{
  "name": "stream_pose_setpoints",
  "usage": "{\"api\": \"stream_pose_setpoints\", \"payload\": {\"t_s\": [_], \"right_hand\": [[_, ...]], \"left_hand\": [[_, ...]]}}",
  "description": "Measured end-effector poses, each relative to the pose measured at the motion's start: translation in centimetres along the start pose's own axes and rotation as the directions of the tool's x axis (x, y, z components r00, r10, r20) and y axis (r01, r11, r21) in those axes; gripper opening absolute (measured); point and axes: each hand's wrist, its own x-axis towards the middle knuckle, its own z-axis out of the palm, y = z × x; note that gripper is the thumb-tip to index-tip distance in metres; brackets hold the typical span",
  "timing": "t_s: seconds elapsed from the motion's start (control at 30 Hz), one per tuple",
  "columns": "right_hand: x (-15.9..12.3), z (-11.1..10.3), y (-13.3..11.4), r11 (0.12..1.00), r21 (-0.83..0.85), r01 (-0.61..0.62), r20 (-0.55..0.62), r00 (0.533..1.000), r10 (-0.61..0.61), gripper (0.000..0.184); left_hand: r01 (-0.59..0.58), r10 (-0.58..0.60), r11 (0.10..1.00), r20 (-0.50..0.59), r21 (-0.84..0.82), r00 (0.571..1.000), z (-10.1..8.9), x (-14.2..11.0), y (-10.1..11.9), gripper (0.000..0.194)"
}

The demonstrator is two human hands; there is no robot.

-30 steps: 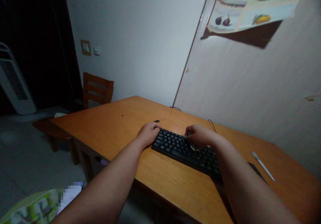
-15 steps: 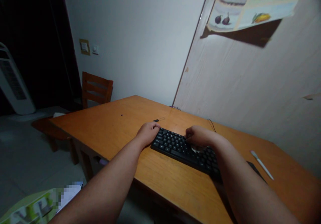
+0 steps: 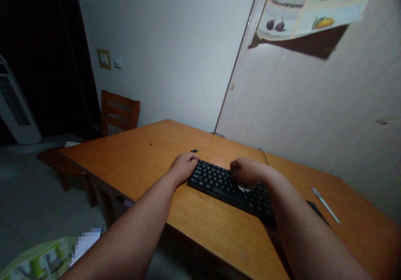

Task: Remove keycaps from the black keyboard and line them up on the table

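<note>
A black keyboard [image 3: 216, 184] lies at a slant along the front of the wooden table [image 3: 200, 225]. Its left end is gripped by my left hand [image 3: 184, 167], thumb by the upper corner. Over the middle keys, my right hand [image 3: 247, 171] is bent down with curled fingers. A crumpled white wad, like a tissue [image 3: 245, 187], shows below that palm against the keys. My right hand and forearm hide part of the keyboard's right side.
Behind my left hand lies a small black piece with a looped cord [image 3: 194, 151]. A white-handled brush [image 3: 326, 204] rests at the right, near a dark flat thing [image 3: 316, 211]. Cables [image 3: 263, 156] lie by the wall. A wooden chair [image 3: 120, 110] stands beyond the table's left end.
The whole view has shifted slightly. Both hands keep nearly the same places on the keyboard; the white wad under my right hand shows a little more.
</note>
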Motion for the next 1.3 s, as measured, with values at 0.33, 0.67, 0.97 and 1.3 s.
{"api": "stream_pose_setpoints", "payload": {"t_s": [0.33, 0.67, 0.97, 1.3], "right_hand": [[0.6, -0.2, 0.5, 0.998, 0.06, 0.018, -0.093, 0.996, -0.012, 0.013], [0.6, 0.4, -0.8, 0.998, -0.005, 0.061, -0.099, 0.993, -0.061, 0.016], [0.5, 0.6, -0.7, 0.998, 0.051, 0.03, -0.042, 0.999, -0.028, 0.016], [0.2, 0.4, -0.8, 0.997, 0.066, 0.041, -0.006, 0.999, -0.041, 0.016]], "left_hand": [[0.0, 0.0, 1.0, -0.001, 0.009, 1.0, -0.1, -0.1, 0.2, 0.022], [0.012, -0.012, 1.0, -0.007, -0.021, 1.0, 0.1, -0.2, 0.2, 0.021], [-0.014, 0.014, 1.0, 0.0, 0.003, 1.0, 0.0, 0.0, 0.0, 0.021], [-0.014, 0.014, 1.0, 0.004, 0.003, 1.0, 0.1, 0.0, -0.2, 0.021]]}}
